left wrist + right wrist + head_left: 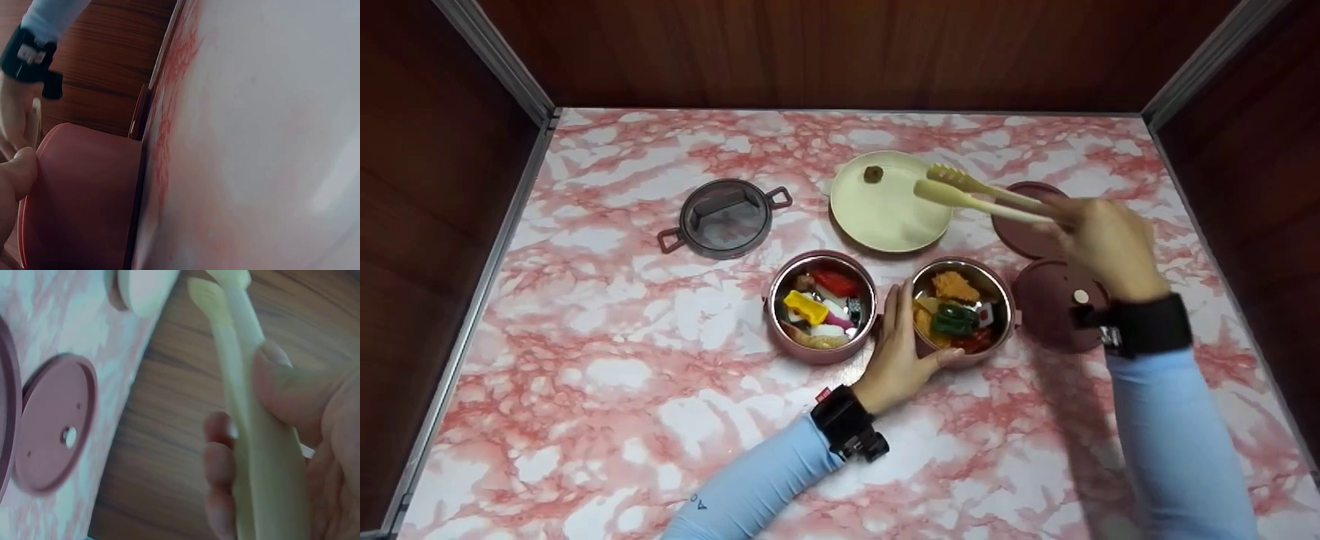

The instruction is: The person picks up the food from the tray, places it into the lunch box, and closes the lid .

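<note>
My right hand (1110, 236) grips pale yellow tongs (960, 196), raised over the right edge of a cream plate (889, 214). Their tips stand a little apart with nothing between them, and the right wrist view shows thumb and fingers wrapped round the handles. On the plate lies one small brown food piece (873, 174). My left hand (901, 360) holds a round pink container (1011, 341) by its left side, thumb at the near rim. Inside it are an orange-brown piece (956, 286), a green pepper piece (955, 319) and other toy-like foods.
To the left stands a second pink container (810, 354) with a yellow piece (805, 307) and several other foods. A smoky lid (726, 232) with side handles lies further left. Two dark pink round lids, one far (1020, 225) and one near (1046, 319), lie at right. Wood panels (840, 56) border the table.
</note>
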Available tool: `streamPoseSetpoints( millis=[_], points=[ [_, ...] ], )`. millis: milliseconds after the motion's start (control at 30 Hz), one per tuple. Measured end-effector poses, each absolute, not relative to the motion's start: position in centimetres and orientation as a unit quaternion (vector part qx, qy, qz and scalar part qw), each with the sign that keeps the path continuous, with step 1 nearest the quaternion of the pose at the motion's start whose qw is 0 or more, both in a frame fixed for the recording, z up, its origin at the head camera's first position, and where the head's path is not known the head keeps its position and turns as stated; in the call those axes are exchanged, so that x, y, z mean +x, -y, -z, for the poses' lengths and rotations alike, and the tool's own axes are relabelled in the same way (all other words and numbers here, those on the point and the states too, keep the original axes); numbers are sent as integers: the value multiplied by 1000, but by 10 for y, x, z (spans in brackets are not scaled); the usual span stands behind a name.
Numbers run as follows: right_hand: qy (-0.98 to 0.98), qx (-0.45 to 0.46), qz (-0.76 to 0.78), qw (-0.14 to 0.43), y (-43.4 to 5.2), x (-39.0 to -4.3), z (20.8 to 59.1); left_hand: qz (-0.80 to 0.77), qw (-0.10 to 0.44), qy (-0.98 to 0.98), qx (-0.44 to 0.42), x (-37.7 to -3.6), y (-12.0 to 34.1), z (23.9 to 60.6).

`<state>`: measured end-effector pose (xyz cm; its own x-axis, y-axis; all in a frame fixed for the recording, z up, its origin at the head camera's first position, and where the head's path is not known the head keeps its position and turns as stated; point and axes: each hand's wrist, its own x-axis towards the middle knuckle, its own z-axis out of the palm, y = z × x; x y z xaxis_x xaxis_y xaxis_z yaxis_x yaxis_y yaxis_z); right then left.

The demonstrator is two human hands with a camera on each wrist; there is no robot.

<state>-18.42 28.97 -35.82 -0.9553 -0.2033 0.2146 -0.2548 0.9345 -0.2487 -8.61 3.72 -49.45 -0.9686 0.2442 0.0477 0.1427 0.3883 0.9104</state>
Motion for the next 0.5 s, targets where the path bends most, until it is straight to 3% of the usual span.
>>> streamPoseSetpoints(
  millis=[267, 500],
  points=[
    [982, 121, -129, 63, -252, -239, 361, -540, 51, -832, 115, -87, -37, 494],
    [989, 106, -107, 12, -225, -264, 365, -540, 53, -832, 119, -87, -37, 494]
  ],
)
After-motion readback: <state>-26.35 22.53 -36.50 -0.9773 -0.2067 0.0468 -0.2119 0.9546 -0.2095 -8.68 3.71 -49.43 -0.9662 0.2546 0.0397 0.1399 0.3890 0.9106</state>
